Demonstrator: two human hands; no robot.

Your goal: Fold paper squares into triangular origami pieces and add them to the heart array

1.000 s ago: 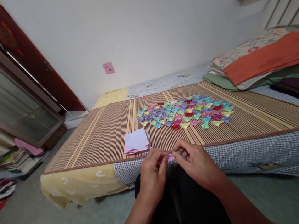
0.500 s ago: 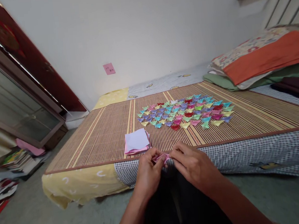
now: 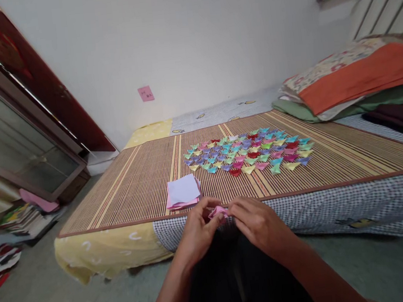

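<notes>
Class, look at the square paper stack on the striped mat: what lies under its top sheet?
Under the pale top sheet, pink sheets show at the edges. Their middles are covered, so I cannot tell how many.

"What is held in the left hand (image 3: 198, 227)?"

"A small piece of folded pink paper (image 3: 218, 212) is held there, just off the mat's (image 3: 119, 193) front edge, and its side is pinched by the right hand (image 3: 259, 221)."

"And what is carried by the mat?"

"A stack of square sheets (image 3: 183, 191) is laid near the front edge; to its right, colourful folded shapes (image 3: 253, 155) are spread in rows. Beyond the right edge, bedding (image 3: 362, 76) is piled."
</notes>
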